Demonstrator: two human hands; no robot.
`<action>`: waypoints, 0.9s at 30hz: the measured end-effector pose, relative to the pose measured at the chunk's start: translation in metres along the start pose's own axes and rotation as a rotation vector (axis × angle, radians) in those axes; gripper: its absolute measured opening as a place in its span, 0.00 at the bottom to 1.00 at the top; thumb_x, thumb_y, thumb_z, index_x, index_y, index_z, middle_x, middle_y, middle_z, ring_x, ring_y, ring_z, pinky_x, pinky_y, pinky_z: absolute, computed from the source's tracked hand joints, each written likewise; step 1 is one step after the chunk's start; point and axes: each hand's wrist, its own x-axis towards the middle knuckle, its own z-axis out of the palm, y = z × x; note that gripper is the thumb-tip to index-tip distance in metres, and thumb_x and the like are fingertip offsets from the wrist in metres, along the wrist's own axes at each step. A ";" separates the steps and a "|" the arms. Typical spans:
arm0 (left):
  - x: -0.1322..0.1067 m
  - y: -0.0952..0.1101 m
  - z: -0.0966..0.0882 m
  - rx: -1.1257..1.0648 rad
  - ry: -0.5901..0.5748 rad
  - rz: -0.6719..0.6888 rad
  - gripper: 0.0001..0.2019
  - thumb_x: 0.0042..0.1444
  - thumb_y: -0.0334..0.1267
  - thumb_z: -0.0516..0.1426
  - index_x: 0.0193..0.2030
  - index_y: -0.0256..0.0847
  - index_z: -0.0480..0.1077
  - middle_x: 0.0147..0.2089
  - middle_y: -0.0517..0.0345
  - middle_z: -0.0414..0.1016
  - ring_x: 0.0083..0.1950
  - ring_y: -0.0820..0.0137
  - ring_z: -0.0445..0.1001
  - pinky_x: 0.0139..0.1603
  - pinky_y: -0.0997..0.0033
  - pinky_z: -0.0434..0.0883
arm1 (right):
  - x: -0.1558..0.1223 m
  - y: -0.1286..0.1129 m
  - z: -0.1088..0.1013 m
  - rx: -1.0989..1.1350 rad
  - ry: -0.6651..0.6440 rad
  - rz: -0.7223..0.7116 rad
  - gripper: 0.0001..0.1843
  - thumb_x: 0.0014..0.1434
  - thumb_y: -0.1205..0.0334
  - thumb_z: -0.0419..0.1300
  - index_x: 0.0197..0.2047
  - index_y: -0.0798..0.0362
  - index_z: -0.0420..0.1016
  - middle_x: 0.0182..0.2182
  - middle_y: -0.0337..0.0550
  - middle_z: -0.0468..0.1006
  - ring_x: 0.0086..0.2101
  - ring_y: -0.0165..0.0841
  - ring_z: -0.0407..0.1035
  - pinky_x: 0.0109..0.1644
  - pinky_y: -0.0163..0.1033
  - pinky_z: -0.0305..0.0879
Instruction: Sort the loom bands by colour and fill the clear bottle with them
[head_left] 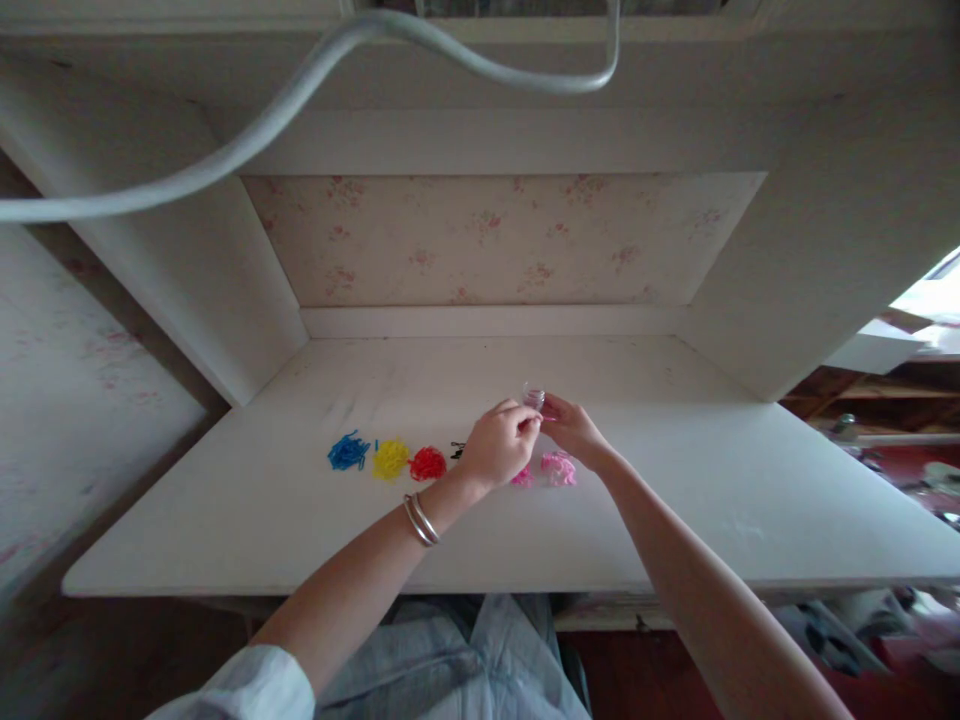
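My right hand (576, 430) is closed round a small clear plastic jar (533, 398), tilted above the white table. Close against the jar, my left hand (496, 442) has its fingers pinched together; what lies between them, if anything, is hidden. Small piles of what look like little rubber bands lie in a row: blue (348, 451), yellow (391, 459), red (427, 463), black (457, 451), bright pink (522, 477) and light pink (559, 468). The left hand partly covers the black and bright pink piles.
The white tabletop (712, 480) has raised sides and a back panel with flowered paper (487, 240). Across the top of the view runs a thick white cable (315, 70). Shelves with blurred items (885, 400) stand at the far right.
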 end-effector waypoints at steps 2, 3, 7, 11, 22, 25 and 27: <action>-0.008 0.001 0.009 0.020 -0.008 -0.019 0.10 0.59 0.37 0.50 0.41 0.42 0.72 0.40 0.57 0.71 0.40 0.73 0.71 0.44 0.75 0.68 | 0.000 -0.002 -0.001 -0.008 -0.001 -0.003 0.18 0.49 0.59 0.63 0.45 0.51 0.74 0.40 0.42 0.79 0.43 0.37 0.72 0.46 0.40 0.68; -0.009 0.000 0.012 0.035 0.021 -0.042 0.09 0.59 0.37 0.51 0.41 0.42 0.71 0.42 0.57 0.71 0.40 0.73 0.71 0.44 0.75 0.68 | 0.000 -0.003 -0.001 -0.012 -0.003 0.001 0.18 0.49 0.59 0.63 0.45 0.51 0.74 0.40 0.42 0.79 0.43 0.37 0.72 0.46 0.40 0.68; 0.005 -0.006 0.009 0.113 0.178 -0.117 0.09 0.59 0.36 0.50 0.42 0.41 0.69 0.44 0.54 0.69 0.41 0.72 0.71 0.44 0.74 0.69 | 0.000 -0.005 0.000 -0.038 0.004 0.037 0.18 0.48 0.57 0.63 0.45 0.50 0.75 0.40 0.42 0.79 0.44 0.38 0.72 0.46 0.41 0.68; 0.010 -0.005 0.000 0.183 0.036 -0.018 0.10 0.60 0.36 0.49 0.43 0.44 0.70 0.43 0.57 0.73 0.41 0.71 0.72 0.44 0.73 0.69 | 0.002 -0.002 -0.001 -0.101 0.003 0.026 0.18 0.48 0.57 0.63 0.44 0.50 0.75 0.38 0.41 0.79 0.42 0.38 0.72 0.45 0.41 0.68; -0.005 -0.004 0.037 0.413 -0.450 -0.049 0.18 0.55 0.51 0.52 0.33 0.41 0.76 0.34 0.47 0.78 0.38 0.59 0.76 0.38 0.63 0.71 | 0.005 0.007 -0.001 -0.126 0.033 0.080 0.21 0.47 0.52 0.65 0.45 0.50 0.75 0.37 0.41 0.79 0.40 0.38 0.73 0.46 0.43 0.68; 0.000 -0.002 0.041 0.419 -0.453 -0.073 0.19 0.53 0.53 0.53 0.32 0.39 0.76 0.32 0.46 0.78 0.37 0.58 0.76 0.37 0.63 0.72 | 0.005 0.007 -0.002 -0.129 0.019 0.083 0.21 0.47 0.52 0.64 0.45 0.50 0.75 0.36 0.41 0.79 0.39 0.37 0.73 0.44 0.41 0.69; 0.002 -0.001 0.042 0.418 -0.457 -0.084 0.19 0.53 0.52 0.54 0.32 0.38 0.76 0.32 0.45 0.77 0.36 0.57 0.76 0.37 0.62 0.72 | 0.006 0.008 -0.002 -0.110 0.007 0.069 0.21 0.48 0.51 0.64 0.45 0.50 0.74 0.36 0.41 0.79 0.39 0.37 0.73 0.44 0.41 0.69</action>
